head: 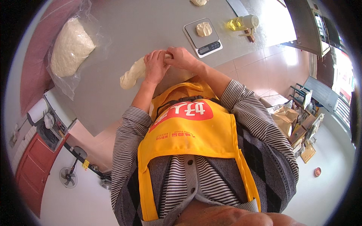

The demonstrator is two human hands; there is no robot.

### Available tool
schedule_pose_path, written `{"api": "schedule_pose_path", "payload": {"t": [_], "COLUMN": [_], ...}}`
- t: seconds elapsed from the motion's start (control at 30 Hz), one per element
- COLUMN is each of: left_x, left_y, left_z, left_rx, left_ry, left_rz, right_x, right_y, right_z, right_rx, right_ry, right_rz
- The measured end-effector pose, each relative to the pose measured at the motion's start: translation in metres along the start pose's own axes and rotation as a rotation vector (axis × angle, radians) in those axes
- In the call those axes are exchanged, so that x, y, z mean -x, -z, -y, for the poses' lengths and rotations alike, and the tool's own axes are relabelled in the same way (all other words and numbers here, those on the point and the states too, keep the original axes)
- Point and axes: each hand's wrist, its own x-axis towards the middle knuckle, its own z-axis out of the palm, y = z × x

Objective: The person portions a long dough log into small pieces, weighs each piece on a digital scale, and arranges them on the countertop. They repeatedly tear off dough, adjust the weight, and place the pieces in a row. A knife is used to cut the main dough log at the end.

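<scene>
A long roll of pale dough [132,75] lies on the grey tabletop [135,25] close to my body. My left hand [155,66] is wrapped over the roll near its right end. Right beside it, my right hand [181,58] grips the narrow end of the same dough, and the fingers of both hands meet there. To the right stands a digital kitchen scale [204,38] with a small lump of dough [204,29] on its plate. Another dough piece [199,2] is cut off by the top edge of the view.
A large mass of dough [72,48] rests in a clear plastic bag [66,89] at the left. Beyond the scale are a bottle of yellow oil [239,23] and a tool's brown handle [250,36]. A tiled wall or floor [265,65] shows past the table's edge.
</scene>
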Motion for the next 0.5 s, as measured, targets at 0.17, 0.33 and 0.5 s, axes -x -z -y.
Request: {"api": "schedule_pose_path", "payload": {"t": [0.17, 0.33, 0.5], "left_x": [-0.003, -0.003, 0.001], "left_y": [0.0, -0.001, -0.01], "left_z": [-0.011, -0.015, -0.008], "left_rx": [0.042, -0.037, -0.146], "left_ry": [0.011, 0.014, -0.016], "left_rz": [-0.118, -0.028, -0.069], "right_x": [-0.011, -0.013, -0.012], "right_y": [-0.011, -0.008, 0.01], "right_z": [-0.025, -0.02, -0.034], "right_rx": [0.031, -0.154, -0.599], "right_ry": [-0.055, -0.179, -0.264], "right_rz": [-0.089, -0.03, 0.324]}}
